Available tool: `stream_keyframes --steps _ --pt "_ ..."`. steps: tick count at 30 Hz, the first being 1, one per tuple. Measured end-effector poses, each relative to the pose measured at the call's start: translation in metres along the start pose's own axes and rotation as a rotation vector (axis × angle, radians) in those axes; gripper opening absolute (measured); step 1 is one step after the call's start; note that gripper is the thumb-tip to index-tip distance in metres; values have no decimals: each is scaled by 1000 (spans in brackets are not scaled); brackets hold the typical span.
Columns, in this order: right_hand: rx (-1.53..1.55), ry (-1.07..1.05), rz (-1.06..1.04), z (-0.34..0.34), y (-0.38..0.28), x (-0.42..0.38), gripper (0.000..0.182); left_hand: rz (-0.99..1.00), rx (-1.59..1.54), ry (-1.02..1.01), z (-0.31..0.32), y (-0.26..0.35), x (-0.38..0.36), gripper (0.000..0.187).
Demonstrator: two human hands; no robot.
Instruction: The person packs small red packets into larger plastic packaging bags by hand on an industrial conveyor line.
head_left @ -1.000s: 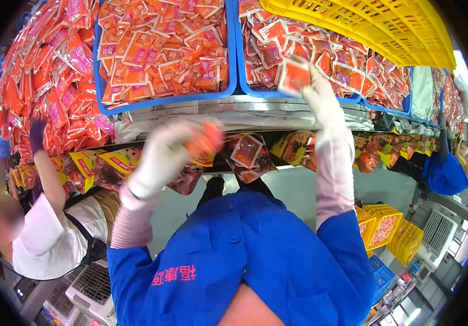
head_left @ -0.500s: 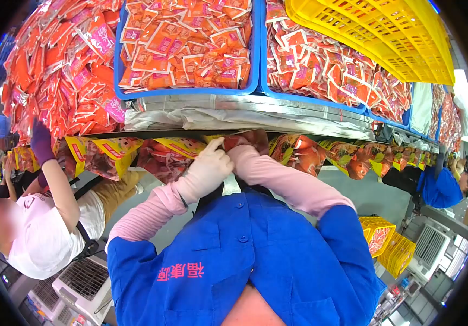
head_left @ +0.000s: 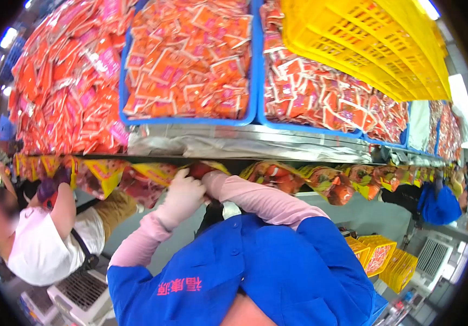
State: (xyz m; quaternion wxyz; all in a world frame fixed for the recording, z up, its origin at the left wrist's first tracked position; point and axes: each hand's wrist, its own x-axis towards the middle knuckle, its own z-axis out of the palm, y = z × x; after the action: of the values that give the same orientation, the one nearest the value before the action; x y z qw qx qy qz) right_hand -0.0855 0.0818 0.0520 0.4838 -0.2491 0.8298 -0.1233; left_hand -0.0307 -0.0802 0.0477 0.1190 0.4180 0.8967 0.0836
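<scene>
Blue tray [head_left: 190, 121] far | packets I carried now hidden | my left hand [head_left: 182, 196], right hand [head_left: 214, 183] at near pouch [head_left: 197, 169] | can't tell either grip

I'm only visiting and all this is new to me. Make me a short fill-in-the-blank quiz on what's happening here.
1. The large slatted crate overhanging the packet-filled trays is coloured ____.
2. Those trays have rims coloured ____.
3. In the picture, the big heap of packets lies to the ____ of the trays.
4. The person's left hand and right hand meet at a hanging bag, and the forearm sleeves are ____.

Missing words: yellow; blue; left; pink.
</scene>
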Motion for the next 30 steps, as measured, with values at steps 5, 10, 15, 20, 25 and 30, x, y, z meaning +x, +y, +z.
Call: stream_keyframes --steps 5,10,15,20,25,30 --pt "165 753 -37 -36 102 -75 28 -210 -258 480 -70 -46 101 14" --pt "172 1175 770 -72 291 -11 71 -431 127 233 -18 -95 249 22" --pt "280 1050 749 -51 308 20 58 -382 -112 468 -16 -106 202 10" --pt "806 1058 282 -46 206 -115 36 -349 -832 544 -84 -9 69 26" --pt "1240 703 -297 6 84 -135 28 -296 -1119 550 11 53 23 31" --pt "875 614 -115 40 45 -106 39 -274 -612 366 22 33 9 23"
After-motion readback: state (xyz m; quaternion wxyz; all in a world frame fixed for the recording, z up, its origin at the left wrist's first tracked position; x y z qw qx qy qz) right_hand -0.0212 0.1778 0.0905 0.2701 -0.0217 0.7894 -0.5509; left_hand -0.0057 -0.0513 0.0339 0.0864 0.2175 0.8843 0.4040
